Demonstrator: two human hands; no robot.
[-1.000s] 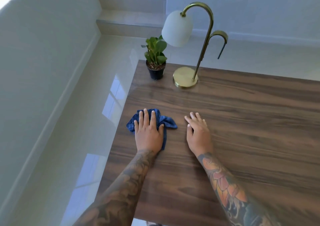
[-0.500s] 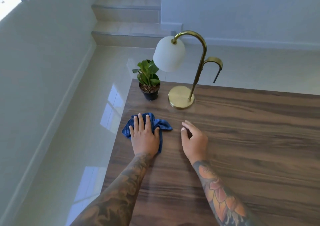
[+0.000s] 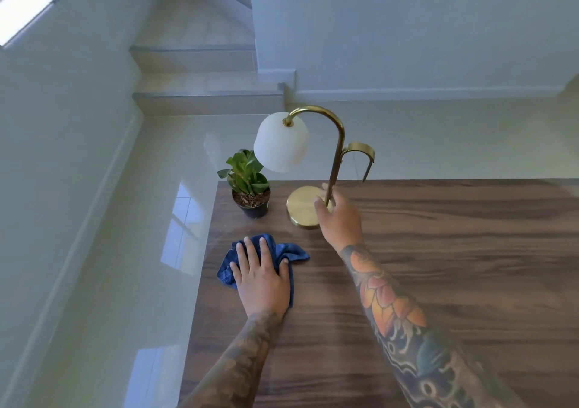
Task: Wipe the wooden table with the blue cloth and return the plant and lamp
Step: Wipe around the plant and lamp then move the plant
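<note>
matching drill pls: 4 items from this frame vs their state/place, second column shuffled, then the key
Things:
1. blue cloth
2. plant
3. lamp
4. left hand

States:
A. stands nearest the table's far left corner, untouched
B. lies flat, palm down, on the cloth
C. right hand is reaching around its brass stem above the base
D. lies bunched on the wooden table near the left edge

Pairs: 1-D, 2-A, 3-C, 4-B

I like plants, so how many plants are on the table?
1. The potted plant stands near the wooden table's far left corner, left of the lamp. I see no others, though the table runs out of view.
</note>
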